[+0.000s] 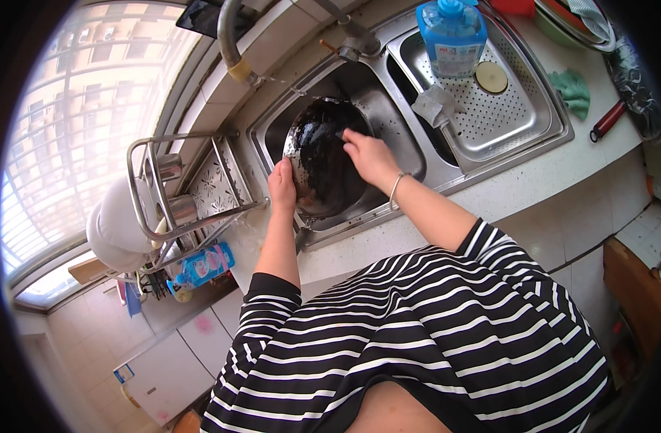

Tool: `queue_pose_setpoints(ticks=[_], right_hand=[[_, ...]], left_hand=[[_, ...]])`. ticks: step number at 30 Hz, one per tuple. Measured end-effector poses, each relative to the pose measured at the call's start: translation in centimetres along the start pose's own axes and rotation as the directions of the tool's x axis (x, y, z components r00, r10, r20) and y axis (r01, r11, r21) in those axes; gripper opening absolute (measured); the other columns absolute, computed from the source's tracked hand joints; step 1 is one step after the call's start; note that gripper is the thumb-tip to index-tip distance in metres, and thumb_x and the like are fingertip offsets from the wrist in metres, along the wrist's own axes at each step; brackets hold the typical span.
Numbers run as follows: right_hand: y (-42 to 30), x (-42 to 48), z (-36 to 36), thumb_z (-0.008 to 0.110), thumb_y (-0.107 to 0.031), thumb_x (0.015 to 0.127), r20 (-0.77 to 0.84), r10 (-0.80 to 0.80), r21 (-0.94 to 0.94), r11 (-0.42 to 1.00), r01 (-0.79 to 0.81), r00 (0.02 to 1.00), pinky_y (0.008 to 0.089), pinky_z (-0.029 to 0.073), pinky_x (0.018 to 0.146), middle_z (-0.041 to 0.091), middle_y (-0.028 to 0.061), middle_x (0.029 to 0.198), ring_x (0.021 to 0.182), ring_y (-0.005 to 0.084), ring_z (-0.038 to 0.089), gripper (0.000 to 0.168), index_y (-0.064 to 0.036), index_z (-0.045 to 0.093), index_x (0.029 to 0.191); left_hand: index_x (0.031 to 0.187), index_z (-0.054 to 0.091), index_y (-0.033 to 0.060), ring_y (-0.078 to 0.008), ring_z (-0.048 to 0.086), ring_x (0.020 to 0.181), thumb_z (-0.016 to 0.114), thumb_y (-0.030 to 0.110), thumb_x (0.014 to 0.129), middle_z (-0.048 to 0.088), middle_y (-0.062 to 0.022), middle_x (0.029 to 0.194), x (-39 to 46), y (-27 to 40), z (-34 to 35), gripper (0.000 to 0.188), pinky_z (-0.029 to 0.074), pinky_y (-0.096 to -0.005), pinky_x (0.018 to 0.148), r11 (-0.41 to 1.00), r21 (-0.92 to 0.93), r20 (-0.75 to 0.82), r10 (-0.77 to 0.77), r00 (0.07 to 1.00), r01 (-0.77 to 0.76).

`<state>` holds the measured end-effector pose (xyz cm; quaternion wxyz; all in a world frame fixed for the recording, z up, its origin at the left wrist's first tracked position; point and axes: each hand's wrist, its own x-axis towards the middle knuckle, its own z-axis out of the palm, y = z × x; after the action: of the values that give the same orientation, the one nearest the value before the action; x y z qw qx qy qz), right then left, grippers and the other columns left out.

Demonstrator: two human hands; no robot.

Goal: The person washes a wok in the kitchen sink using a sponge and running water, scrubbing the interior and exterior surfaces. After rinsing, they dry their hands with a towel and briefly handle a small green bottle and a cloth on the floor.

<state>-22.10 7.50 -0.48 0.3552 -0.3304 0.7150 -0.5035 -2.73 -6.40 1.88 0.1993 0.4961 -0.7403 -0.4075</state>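
Observation:
A round metal pan [322, 162], wet and coated with black residue, is tilted in the left basin of the steel sink [398, 138]. My left hand [282, 184] grips its left rim, thumb on the near face. My right hand [367, 156] is closed around a small dark tool [340, 135], pressed to the blackened surface; my fingers hide most of it, so its kind is unclear. Above the basin, a thin stream of water runs from the faucet spout [243, 73] towards the pan's far edge. Dark flecks lie on the basin floor.
A perforated drain tray [517, 127] in the right basin carries a blue detergent bottle [452, 40] and a round pale lid [491, 77]. A grey cloth [437, 105] hangs on its edge. A metal rack [173, 135] stands left; a green cloth [571, 92] and red handle [607, 120] lie right.

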Motion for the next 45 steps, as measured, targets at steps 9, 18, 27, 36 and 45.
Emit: queue_pose_setpoints(ticks=[9,18,27,36,45], right_hand=[[2.1,-1.5,1.1,0.052,-0.023,0.088,-0.055,0.009,0.034,0.999,-0.007,0.998,0.0421,0.046,0.086,0.062,0.0192,0.105,0.099,0.0363,0.058,0.032,-0.003,0.059,0.112],[4.9,0.2,-0.3,0.047,-0.026,0.093,0.274,0.418,0.373,0.784,-0.496,0.866,0.0276,0.034,0.034,0.051,0.0037,0.063,0.039,0.0117,0.041,0.037,-0.012,0.050,0.127],[2.6,-5.6,-3.4,0.049,-0.026,0.094,0.181,0.364,0.389,0.827,-0.406,0.914,0.0231,0.034,0.038,0.051,0.0014,0.068,0.046,0.0072,0.041,0.041,-0.008,0.047,0.130],[0.6,-5.2,0.5,0.056,-0.020,0.089,-0.031,0.217,0.365,0.911,-0.191,0.976,0.0276,0.041,0.045,0.059,0.0062,0.069,0.051,0.0116,0.050,0.039,0.001,0.052,0.122],[-1.9,-5.0,3.1,0.053,-0.023,0.092,0.162,0.207,0.370,0.893,-0.254,0.965,0.0222,0.031,0.037,0.052,0.0020,0.066,0.042,0.0069,0.040,0.043,-0.004,0.047,0.130]], left_hand=[[0.082,0.057,-0.0021,-0.0106,0.042,0.067,0.046,0.037,0.095,0.050,-0.0003,0.067,0.1,-0.3,0.1,0.043,0.039,-0.0286,0.062,0.997,0.071,-0.021,0.036,0.999,-0.035],[0.088,0.063,-0.0016,-0.0093,0.047,0.071,0.048,0.040,0.094,0.057,0.0002,0.074,1.8,-1.0,0.1,0.045,0.041,-0.0266,0.067,0.997,-0.071,0.044,0.038,0.998,-0.035],[0.083,0.059,0.0026,-0.0161,0.053,0.068,0.057,0.042,0.088,0.058,-0.0067,0.069,-1.5,0.4,-0.2,0.040,0.043,-0.0312,0.064,0.983,0.105,0.101,0.138,0.985,-0.148],[0.098,0.061,0.0041,-0.0235,0.062,0.085,0.067,0.037,0.080,0.066,-0.0122,0.091,-4.3,1.1,0.1,0.038,0.047,-0.0331,0.077,0.975,0.190,0.255,0.062,0.965,-0.113],[0.124,0.052,0.0135,-0.0286,0.057,0.103,0.069,0.031,0.075,0.059,-0.0113,0.107,-11.5,-2.8,-5.4,0.055,0.047,-0.0390,0.086,0.618,0.757,0.398,-0.179,0.900,-0.212]])
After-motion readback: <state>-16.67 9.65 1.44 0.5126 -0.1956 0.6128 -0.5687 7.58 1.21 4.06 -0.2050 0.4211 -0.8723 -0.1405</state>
